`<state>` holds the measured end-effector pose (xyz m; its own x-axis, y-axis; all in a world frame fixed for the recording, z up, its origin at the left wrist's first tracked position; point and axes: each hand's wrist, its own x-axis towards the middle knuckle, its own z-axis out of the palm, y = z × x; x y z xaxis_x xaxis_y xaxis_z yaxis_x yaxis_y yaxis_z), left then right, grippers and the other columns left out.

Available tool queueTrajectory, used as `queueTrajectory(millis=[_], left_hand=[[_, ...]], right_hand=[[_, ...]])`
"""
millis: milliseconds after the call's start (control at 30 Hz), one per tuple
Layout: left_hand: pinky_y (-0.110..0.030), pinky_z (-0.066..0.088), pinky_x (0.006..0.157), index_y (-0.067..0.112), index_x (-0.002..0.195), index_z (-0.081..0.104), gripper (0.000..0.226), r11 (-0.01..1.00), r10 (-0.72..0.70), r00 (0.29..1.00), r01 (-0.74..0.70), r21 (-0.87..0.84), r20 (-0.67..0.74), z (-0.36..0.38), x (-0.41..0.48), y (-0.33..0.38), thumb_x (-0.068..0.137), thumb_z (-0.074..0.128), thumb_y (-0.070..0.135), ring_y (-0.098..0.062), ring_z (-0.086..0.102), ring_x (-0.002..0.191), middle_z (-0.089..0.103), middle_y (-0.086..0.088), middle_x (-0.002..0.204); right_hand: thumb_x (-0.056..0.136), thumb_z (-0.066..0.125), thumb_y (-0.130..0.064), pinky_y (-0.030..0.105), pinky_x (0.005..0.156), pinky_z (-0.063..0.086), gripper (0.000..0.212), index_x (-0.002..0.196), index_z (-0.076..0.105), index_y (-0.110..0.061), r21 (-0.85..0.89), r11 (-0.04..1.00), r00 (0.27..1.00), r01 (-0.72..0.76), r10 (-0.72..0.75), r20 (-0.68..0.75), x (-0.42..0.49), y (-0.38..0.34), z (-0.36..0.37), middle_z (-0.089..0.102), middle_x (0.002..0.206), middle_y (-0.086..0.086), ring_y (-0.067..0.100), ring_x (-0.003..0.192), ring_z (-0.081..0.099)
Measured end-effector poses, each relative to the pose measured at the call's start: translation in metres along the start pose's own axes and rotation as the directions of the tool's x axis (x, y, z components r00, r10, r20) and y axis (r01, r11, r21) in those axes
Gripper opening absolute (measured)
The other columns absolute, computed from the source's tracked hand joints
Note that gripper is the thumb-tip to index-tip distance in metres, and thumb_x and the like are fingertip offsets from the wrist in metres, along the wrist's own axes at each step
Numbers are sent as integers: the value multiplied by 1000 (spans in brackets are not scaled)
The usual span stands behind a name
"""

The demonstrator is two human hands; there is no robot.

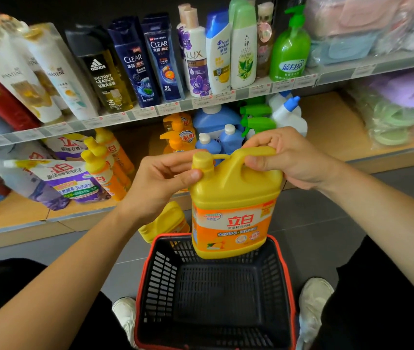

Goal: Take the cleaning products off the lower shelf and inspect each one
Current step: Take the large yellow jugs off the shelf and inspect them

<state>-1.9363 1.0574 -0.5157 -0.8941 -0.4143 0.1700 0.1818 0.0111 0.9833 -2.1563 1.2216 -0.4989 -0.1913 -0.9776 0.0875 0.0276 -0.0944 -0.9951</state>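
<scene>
The yellow detergent jug [233, 198] hangs upright above the basket [283, 269], off the lower shelf [327, 122], label facing the camera for reading. The right hand [294, 162] carries it, fingers [259, 142] curled round the handle [251, 154]; the left hand [160, 180] pinches the cap [201, 159], probably steadying or testing it, though that contact is partly hidden.

The jug [236, 198] is held by the right hand [291, 160] and left hand [158, 183]. Below the grip a basket [160, 274] is set; behind it bottles [230, 138] are shelved; to its left, pouches [67, 178].
</scene>
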Motion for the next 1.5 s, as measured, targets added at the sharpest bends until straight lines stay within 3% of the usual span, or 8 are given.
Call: queueTrajectory(millis=[333,567,767,867,967,1200,1333,1500], left_hand=[[-34,60,86,22,126,66,44,744,369,867,-60,665,-335,27,-6,-19,85,81,19,-7,70,100,71,12,110],[-51,53,96,18,127,60,35,874,89,996,-65,481,-27,6,7,-12,94,67,26,-22,61,115,65,1,119],[-32,50,96,11,130,55,34,981,-85,983,54,188,162,-3,12,-4,99,52,24,-17,61,116,69,-2,114],[-29,51,88,18,116,62,21,990,-88,993,78,122,82,5,10,-4,97,60,29,-15,62,103,69,0,103],[-22,52,75,22,95,71,6,949,14,999,1,315,-44,16,9,-3,92,69,26,-7,64,86,71,4,90],[-20,47,70,9,88,70,12,887,93,990,-32,461,-110,25,3,-8,90,68,21,-3,59,78,66,4,80],[-15,46,75,1,89,68,22,944,-10,994,45,326,-107,23,8,-11,102,53,10,-6,61,78,67,-2,74],[-32,48,92,18,100,77,32,981,-137,975,158,109,-175,10,13,-16,103,45,21,-15,66,102,74,0,104]], right_hand=[[84,81,-23,33,70,51,9,86,73,-21,-527,850,957,30,-176,-230,-3,8,34,72,81,-2,15,77,66],[81,81,-16,24,68,52,9,87,74,-17,-338,941,977,5,-76,-198,-3,9,21,73,78,-6,6,75,67],[72,78,-21,22,67,55,16,87,75,-15,-116,993,992,-11,-4,-128,1,8,13,75,79,-1,10,75,70],[73,77,-21,22,68,55,14,86,75,-17,-116,993,994,-4,-8,-106,2,7,14,75,80,-2,9,76,70],[75,79,-25,24,70,53,18,88,75,-15,-257,966,996,7,-29,-82,3,8,21,73,81,-4,10,79,68],[82,83,-23,25,70,52,15,91,75,-14,-494,870,997,-2,-36,-68,4,12,26,73,83,-7,7,80,68],[81,84,-26,28,72,53,17,92,76,-15,-526,850,995,-11,-41,-87,5,13,25,73,85,-8,8,83,68],[82,81,-18,27,73,54,12,91,77,-11,-419,907,989,-44,-19,-145,7,10,17,74,84,-6,8,82,69]])
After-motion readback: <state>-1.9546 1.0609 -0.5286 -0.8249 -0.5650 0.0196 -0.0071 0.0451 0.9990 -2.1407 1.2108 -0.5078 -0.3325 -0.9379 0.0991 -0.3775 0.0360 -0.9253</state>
